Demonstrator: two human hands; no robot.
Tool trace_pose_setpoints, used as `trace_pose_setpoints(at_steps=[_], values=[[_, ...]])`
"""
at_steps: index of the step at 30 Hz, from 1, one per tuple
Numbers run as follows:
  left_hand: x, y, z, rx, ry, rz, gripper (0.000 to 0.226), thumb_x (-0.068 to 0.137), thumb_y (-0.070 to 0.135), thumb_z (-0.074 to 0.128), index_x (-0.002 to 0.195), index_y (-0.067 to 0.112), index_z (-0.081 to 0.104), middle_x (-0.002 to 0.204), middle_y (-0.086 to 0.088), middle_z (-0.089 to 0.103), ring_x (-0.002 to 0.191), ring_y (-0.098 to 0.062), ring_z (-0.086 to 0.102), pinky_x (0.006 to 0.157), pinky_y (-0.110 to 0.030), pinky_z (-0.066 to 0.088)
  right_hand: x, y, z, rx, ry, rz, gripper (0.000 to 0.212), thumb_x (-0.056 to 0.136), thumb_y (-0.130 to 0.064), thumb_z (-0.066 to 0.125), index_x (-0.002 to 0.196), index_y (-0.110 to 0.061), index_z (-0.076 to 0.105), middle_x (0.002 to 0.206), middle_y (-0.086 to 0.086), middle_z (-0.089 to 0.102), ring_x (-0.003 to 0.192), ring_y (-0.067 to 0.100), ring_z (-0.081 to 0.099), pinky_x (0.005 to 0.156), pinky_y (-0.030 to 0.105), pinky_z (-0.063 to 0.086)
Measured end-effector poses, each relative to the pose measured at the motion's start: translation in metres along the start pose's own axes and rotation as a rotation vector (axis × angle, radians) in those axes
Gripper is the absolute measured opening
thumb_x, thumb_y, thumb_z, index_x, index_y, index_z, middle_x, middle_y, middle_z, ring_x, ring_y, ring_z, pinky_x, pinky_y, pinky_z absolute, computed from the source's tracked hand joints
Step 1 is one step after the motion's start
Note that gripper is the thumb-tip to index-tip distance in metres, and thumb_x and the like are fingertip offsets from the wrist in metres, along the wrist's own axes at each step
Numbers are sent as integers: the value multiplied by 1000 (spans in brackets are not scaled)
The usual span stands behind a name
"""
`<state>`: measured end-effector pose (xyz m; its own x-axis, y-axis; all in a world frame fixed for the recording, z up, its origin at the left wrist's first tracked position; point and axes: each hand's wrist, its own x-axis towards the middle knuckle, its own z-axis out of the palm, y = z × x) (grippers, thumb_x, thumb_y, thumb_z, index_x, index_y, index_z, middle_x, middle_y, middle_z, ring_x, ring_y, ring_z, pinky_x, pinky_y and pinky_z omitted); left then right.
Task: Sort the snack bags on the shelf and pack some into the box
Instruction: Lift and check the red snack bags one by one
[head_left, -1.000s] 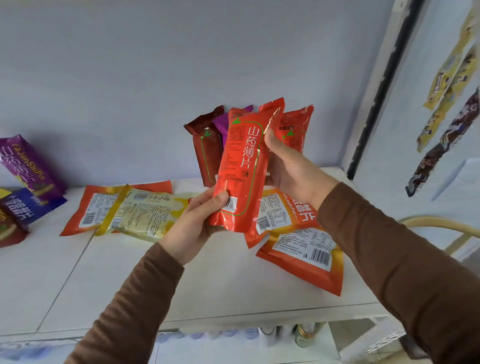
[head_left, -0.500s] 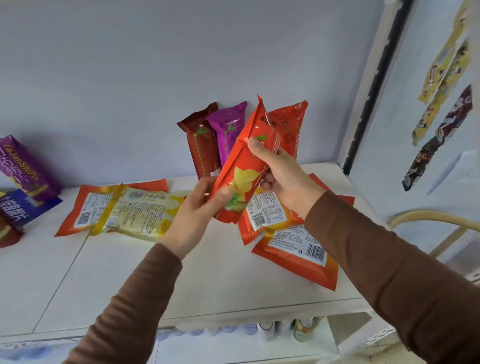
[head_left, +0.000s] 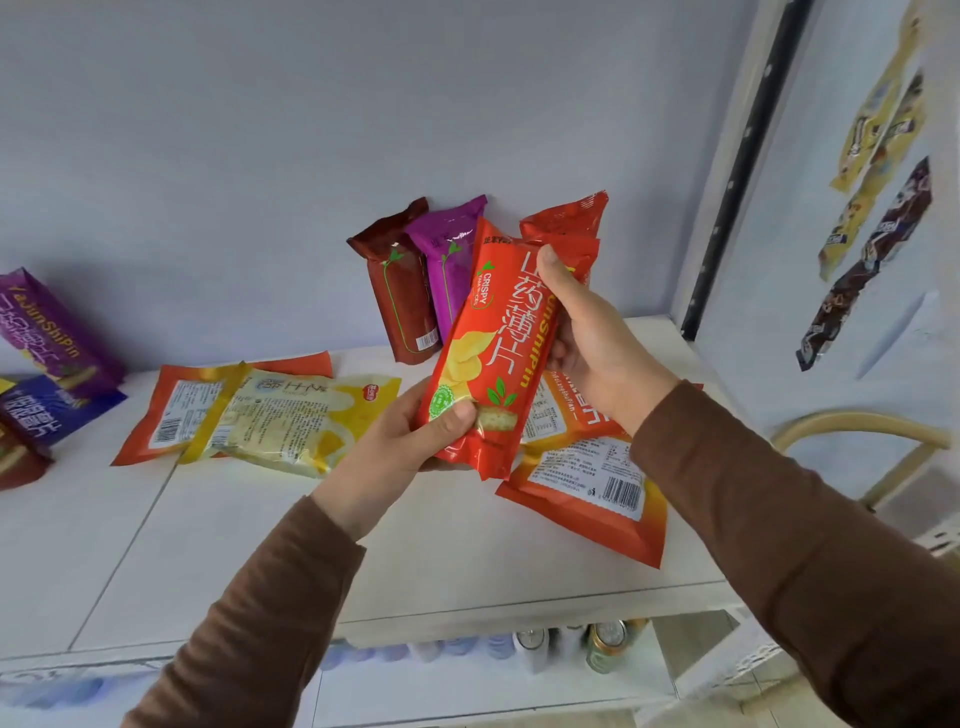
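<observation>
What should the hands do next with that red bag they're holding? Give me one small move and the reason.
Probably stand the red bag upright against the wall beside the purple bag and the brown bag. Both the left hand and the right hand grip it front side up, those similar slim bags already lean there, and no box is in view.

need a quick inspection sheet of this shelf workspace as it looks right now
surface: white shelf top, bags lying flat and leaning on the wall.
job's things: orange-red crisp bag held in both hands; brown bag, magenta bag and red bag upright against the wall; yellow bag overlapping a flat orange bag; orange bags flat at right; purple bag at left. Box: nothing seen.
clutter: cans on the lower shelf.
hands: left hand grips the bag's bottom, right hand its upper side.
cables: nothing seen.
surroundings: hanging snack strips, chair back.
</observation>
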<state>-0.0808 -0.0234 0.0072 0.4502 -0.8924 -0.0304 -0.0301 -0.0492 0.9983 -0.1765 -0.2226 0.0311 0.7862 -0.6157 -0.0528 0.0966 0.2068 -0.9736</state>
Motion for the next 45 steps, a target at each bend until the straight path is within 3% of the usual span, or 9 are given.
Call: trace_pose_setpoints(at_steps=[7, 12, 14, 25, 29, 32, 39, 41, 45], values=[[-4, -9, -6, 2, 1, -27, 88, 52, 76, 78, 125, 32, 55, 119, 4, 72, 110, -17, 69, 83, -27, 58, -3, 8, 3, 9, 11, 6, 80, 79, -69, 68, 133, -11, 54, 112, 8, 72, 99, 29, 68, 87, 36, 53], [-26, -13, -23, 33, 52, -68, 63, 69, 59, 70, 124, 30, 56, 115, 7, 73, 107, -13, 70, 80, -22, 56, 2, 16, 29, 16, -84, 24, 44, 90, -55, 63, 117, -20, 61, 97, -4, 72, 88, 14, 66, 79, 33, 55], [-40, -15, -37, 20, 94, -89, 50, 78, 45, 64, 124, 30, 55, 114, 9, 73, 107, -13, 70, 81, -23, 56, 1, 21, 51, 1, -148, 26, 49, 89, -55, 62, 123, -20, 59, 93, -9, 73, 82, 6, 69, 69, 27, 54], [-170, -30, -213, 91, 407, -135, 64, 70, 45, 75, 128, 35, 51, 121, 7, 68, 108, -14, 67, 88, -29, 57, -26, 67, 272, -220, -522, -51, 50, 78, -53, 65, 121, -27, 59, 105, -12, 73, 90, 9, 66, 69, 26, 49], [-217, -40, -293, 231, 473, -132, 77, 68, 49, 80, 136, 26, 53, 123, 4, 68, 113, -17, 65, 97, -39, 54, -37, 90, 364, -311, -548, -116, 56, 79, -55, 66, 128, -28, 57, 120, -8, 72, 102, 15, 68, 73, 29, 49], [-245, -44, -347, 319, 502, -111, 70, 71, 43, 79, 134, 24, 55, 117, 7, 69, 105, -11, 67, 91, -30, 56, -39, 104, 426, -358, -559, -155, 44, 88, -48, 67, 127, -29, 57, 122, -5, 70, 109, 21, 67, 75, 32, 51], [-264, -64, -451, 464, 557, -88, 61, 76, 31, 83, 128, 29, 51, 114, 13, 66, 101, -3, 64, 83, -21, 52, -15, 132, 526, -416, -597, -166, 44, 93, -30, 70, 133, -24, 51, 110, -18, 65, 87, -11, 63, 62, 6, 46], [-262, -73, -481, 512, 578, -100, 64, 74, 36, 83, 129, 29, 51, 116, 12, 65, 103, -6, 64, 88, -26, 53, -3, 141, 548, -439, -605, -173, 44, 92, -31, 72, 130, -28, 51, 112, -20, 64, 91, -14, 62, 70, 7, 48], [-256, -83, -528, 623, 580, -140, 65, 75, 41, 83, 131, 32, 52, 116, 13, 65, 105, -8, 62, 93, -32, 51, 24, 162, 586, -486, -591, -200, 58, 84, -39, 79, 134, -24, 53, 128, -7, 67, 119, 10, 63, 105, 41, 51]])
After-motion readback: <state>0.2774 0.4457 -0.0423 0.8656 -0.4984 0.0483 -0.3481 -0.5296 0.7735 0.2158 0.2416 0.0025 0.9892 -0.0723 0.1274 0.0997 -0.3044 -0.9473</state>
